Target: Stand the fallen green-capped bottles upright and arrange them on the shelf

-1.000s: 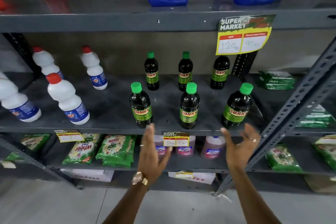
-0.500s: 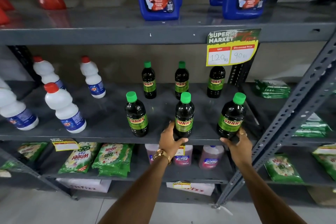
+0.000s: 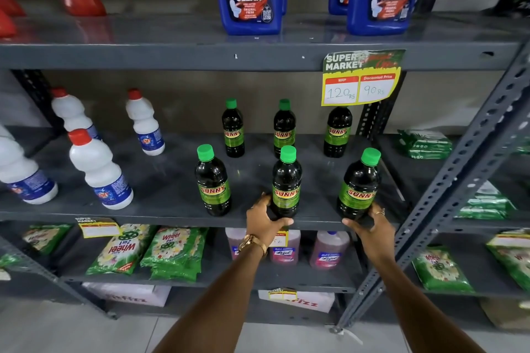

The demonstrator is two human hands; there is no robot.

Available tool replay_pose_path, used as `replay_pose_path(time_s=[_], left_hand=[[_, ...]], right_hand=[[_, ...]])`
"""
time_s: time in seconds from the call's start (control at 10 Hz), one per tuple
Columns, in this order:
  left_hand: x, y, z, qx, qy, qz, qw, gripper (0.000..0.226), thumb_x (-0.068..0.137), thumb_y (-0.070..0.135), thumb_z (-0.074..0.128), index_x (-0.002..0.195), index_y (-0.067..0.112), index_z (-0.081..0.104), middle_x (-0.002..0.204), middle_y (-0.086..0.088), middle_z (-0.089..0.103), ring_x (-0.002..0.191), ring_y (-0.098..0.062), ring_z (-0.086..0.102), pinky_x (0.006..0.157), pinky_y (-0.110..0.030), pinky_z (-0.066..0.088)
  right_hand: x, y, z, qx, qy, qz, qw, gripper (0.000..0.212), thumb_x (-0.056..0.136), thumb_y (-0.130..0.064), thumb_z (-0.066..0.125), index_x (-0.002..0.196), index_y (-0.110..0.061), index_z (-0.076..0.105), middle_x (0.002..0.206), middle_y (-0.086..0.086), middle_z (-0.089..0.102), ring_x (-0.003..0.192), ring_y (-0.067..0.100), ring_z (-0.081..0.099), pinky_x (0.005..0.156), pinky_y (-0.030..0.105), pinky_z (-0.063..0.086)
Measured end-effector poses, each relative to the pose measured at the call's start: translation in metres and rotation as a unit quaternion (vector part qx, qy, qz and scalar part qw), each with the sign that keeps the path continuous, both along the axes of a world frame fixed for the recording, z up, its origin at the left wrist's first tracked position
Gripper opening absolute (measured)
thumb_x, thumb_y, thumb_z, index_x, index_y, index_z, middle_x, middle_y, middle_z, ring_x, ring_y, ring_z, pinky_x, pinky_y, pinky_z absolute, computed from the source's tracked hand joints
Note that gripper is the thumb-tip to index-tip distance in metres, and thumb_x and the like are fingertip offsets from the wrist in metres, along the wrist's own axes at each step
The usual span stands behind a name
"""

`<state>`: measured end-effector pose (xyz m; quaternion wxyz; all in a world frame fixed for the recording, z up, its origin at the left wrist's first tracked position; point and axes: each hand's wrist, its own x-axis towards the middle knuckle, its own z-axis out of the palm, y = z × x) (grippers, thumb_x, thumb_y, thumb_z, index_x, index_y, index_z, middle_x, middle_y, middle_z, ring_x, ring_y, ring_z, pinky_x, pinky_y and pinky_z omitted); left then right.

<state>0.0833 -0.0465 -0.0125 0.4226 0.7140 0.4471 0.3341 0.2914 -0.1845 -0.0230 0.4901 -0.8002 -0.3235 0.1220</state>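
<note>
White bottles (image 3: 100, 172): left end of shelf (image 3: 160, 192), red caps, upright, well apart from task items.
Front-left bottle (image 3: 212, 180): upright, green cap up, untouched, left of both hands.
Back row (image 3: 284, 129): three green-capped bottles upright near rear wall, spaced evenly; rightmost cap hidden behind price tag (image 3: 362, 77).
Left hand (image 3: 265, 219): at front shelf edge, fingers curled round base of front-middle bottle (image 3: 286, 183), thumb across its front.
Front-middle bottle: long axis vertical, directly above and touching left hand.
Right hand (image 3: 370, 223): fingers wrapped round base of front-right bottle (image 3: 358, 186), thumb under its front-left side.
Front-right bottle: leaning slightly right in this wide view; true tilt cannot be told.
Task state: no bottle seen lying down; judged near completion, final alignment only.
Key relation: each held bottle rises straight from its own hand; spacing correction likely a short slide along shelf, left hand nearer middle, right hand nearer upright post (image 3: 470, 169).
</note>
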Motion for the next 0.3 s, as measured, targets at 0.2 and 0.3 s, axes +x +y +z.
replay_pose_path(time_s=[0.2, 0.3], left_hand=[[-0.003, -0.003, 0.012, -0.027, 0.028, -0.013, 0.999, 0.071, 0.055, 0.017, 0.089, 0.118, 0.013, 0.056, 0.115, -0.005, 0.067, 0.109, -0.021, 0.061, 0.085, -0.02, 0.041], [-0.007, -0.01, 0.022, -0.035, 0.007, -0.018, 0.999, 0.11, 0.054, 0.016, 0.09, 0.144, 0.009, 0.025, 0.141, -0.01, 0.049, 0.132, -0.027, 0.043, 0.102, -0.025, 0.034]], right_hand=[[-0.002, -0.001, 0.011, -0.033, 0.02, 0.006, 0.999, 0.076, 0.067, -0.023, 0.086, 0.132, -0.006, 0.051, 0.127, 0.015, 0.062, 0.116, 0.031, 0.058, 0.096, 0.041, 0.045], [-0.012, -0.002, 0.022, 0.019, 0.02, -0.024, 0.999, 0.094, 0.06, -0.02, 0.09, 0.141, -0.007, 0.043, 0.135, 0.014, 0.057, 0.123, 0.031, 0.052, 0.098, 0.035, 0.04]])
